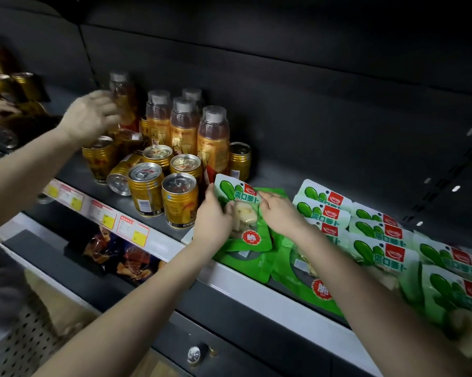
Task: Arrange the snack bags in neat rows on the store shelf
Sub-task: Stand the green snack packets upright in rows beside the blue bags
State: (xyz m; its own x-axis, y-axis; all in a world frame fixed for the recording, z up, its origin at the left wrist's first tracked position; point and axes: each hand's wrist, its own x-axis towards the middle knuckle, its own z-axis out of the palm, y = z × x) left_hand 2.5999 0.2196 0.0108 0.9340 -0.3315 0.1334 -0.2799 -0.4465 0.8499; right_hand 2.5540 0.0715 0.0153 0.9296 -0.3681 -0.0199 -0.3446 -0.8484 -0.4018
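Just right of the gold drink cans (179, 202) on the shelf (273, 172), L hand (214, 216) & R hand (279, 213) each pinch one side of a green radish snack bag (247, 217), top tilted up. Matching bags (376, 232) lie in rows farther right of the cans.

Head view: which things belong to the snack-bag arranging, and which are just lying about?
Job: held snack bag, pinched by left grip and right grip; green bags lying in rows; shelf.
Lying about: gold cans; orange bottles; another person's hand at the bottles; price tags; dark packets on the shelf below.
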